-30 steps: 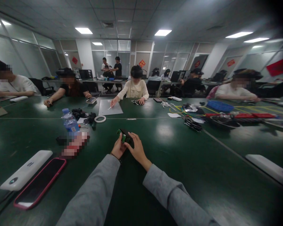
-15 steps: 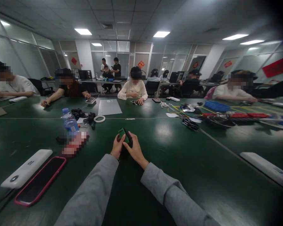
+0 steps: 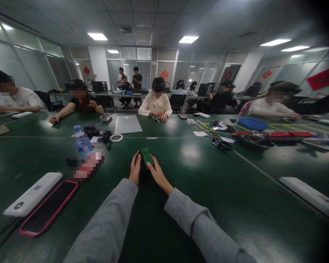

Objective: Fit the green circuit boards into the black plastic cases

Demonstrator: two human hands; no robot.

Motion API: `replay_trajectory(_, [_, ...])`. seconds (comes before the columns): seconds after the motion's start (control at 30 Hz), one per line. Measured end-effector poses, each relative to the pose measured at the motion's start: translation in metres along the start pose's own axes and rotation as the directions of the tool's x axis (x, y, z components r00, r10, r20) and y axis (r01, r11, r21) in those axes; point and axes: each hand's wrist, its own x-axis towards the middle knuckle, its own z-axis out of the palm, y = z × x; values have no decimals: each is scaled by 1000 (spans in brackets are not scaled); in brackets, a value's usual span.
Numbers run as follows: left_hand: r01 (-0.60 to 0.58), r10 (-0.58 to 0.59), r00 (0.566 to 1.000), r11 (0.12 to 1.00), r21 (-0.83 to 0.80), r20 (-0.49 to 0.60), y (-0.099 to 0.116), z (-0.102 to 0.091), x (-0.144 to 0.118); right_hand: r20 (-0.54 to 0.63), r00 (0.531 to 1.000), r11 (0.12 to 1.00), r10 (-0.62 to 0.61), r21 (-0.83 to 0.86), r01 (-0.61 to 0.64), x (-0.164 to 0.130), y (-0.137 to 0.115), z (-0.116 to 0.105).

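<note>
A small green circuit board (image 3: pixel 146 156) is held up over the dark green table (image 3: pixel 208 204), tilted so that one face shows. My right hand (image 3: pixel 157 171) grips it by its right side, thumb across the lower corner. Close by on the left, my left hand (image 3: pixel 135 167) is closed, thumb up. A dark piece shows between its fingers and the board, too shadowed to name. Whether that piece touches the board cannot be made out.
To the left lie a white power bank (image 3: pixel 34 193), a pink-cased phone (image 3: pixel 50 208) and a water bottle (image 3: pixel 82 140). A tape roll (image 3: pixel 116 138) sits ahead. Cables, tools and a blue tray (image 3: pixel 252 123) spread at right. Another white device (image 3: pixel 308 197) lies nearer. Several people sit opposite.
The circuit board has gone from my left hand to my right hand and now stands more upright, its face more visible. My left thumb has come off it.
</note>
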Motion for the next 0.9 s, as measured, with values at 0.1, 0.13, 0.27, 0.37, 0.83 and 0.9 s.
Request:
replay_trajectory(0.1, [-21,22,999,998,52,-27,-1,-1,-1,2,997,996,76,39,-76,1,5,-1])
replay_trajectory(0.13, [-18,20,999,997,73,-27,-1,-2,-1,4,994,993,106,50,-106,1,7,-1])
replay_trajectory(0.27, [3,-1,1000,989,149,-13,1,-6,-2,1,983,980,185,76,-185,2,11,-1])
replay_trajectory(0.37, [16,-10,999,979,201,-35,1,-7,-2,-24,985,982,172,76,-170,2,12,-2])
replay_trajectory(0.83, [30,-32,999,968,251,7,-1,-8,-2,-102,981,984,163,-59,-170,4,15,0])
replay_trajectory(0.9, [17,-21,1000,963,270,10,-2,-8,-1,-114,976,975,183,-104,-195,4,14,0])
